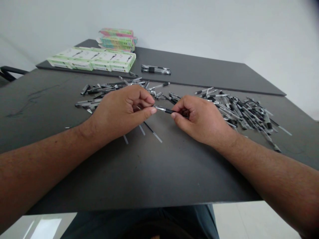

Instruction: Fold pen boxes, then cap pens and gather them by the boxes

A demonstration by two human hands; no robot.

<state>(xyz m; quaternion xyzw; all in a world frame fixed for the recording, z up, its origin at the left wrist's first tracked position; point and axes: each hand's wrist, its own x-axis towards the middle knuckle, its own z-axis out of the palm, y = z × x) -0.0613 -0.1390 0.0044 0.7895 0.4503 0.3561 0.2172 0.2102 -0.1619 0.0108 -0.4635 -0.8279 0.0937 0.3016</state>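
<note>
Between my two hands, a pen [163,109] with a clear barrel and a black grip is held sideways above the table. My left hand [122,109] pinches its left end with thumb and forefinger. My right hand [201,118] is closed around the black grip end, and its fingers hide the rest of that end. Several ink refills [153,132] with clear and black tubes stick out below my left hand; whether that hand also holds any of them I cannot tell.
A heap of pen parts [246,113] spreads on the right, and another pile [112,87] lies behind my left hand. On the raised back board rest a small row of pens [156,69], flat green-white boxes [92,59] and stacked coloured cartons [117,39]. The dark table [159,172] ends near my lap.
</note>
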